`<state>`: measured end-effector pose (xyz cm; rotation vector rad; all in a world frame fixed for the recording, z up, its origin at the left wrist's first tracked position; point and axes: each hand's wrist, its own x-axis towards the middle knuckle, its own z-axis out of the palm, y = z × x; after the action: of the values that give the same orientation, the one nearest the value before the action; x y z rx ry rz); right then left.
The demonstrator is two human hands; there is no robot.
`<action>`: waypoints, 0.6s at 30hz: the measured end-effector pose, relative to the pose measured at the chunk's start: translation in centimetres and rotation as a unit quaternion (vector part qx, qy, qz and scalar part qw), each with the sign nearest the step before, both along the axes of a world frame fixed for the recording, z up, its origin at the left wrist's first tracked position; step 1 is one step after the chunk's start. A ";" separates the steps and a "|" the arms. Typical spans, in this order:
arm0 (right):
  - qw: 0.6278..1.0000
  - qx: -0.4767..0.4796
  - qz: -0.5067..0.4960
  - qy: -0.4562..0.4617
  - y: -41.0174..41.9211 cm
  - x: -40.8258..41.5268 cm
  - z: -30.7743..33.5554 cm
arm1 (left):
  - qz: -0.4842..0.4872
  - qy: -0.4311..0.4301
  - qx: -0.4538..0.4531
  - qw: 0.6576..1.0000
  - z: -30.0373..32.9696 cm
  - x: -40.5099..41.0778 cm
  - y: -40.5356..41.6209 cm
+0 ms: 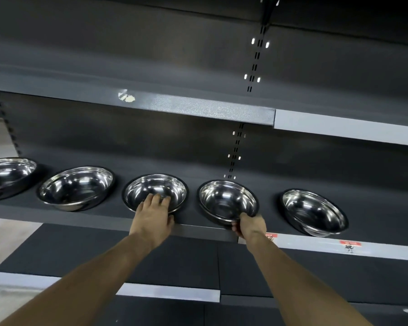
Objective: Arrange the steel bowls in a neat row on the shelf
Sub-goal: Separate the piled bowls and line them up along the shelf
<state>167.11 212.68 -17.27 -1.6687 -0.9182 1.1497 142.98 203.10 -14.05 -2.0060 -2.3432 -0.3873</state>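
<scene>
With five steel bowls on the shelf [198, 229], the left hand [152, 218] lies fingers-spread in the middle bowl [154, 192] while the right hand [250, 225] pinches the near rim of the next bowl [227, 202] rightward, likely for evening the gaps.

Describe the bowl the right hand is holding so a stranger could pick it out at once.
Find the dark shelf carrying five steel bowls in a row. Count from the left to the fourth bowl, just below the slotted upright in the back wall. It alone has the right hand gripping its front rim; the left hand reaches into the third bowl.
</scene>
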 end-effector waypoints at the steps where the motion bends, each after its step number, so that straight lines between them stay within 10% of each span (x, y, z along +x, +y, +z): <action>1: 1.000 0.001 0.002 0.004 -0.2 0.1 0.0 | -0.002 -0.001 0.001 1.000 0.0 0.1 0.1; 18: 1.000 0.013 -0.019 -0.005 -0.7 1.5 -0.2 | -0.025 -0.003 0.010 1.000 0.1 1.5 0.6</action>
<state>168.64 212.01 -17.43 -1.6645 -0.9004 1.1009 144.53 203.72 -13.98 -2.0613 -2.2871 -0.4164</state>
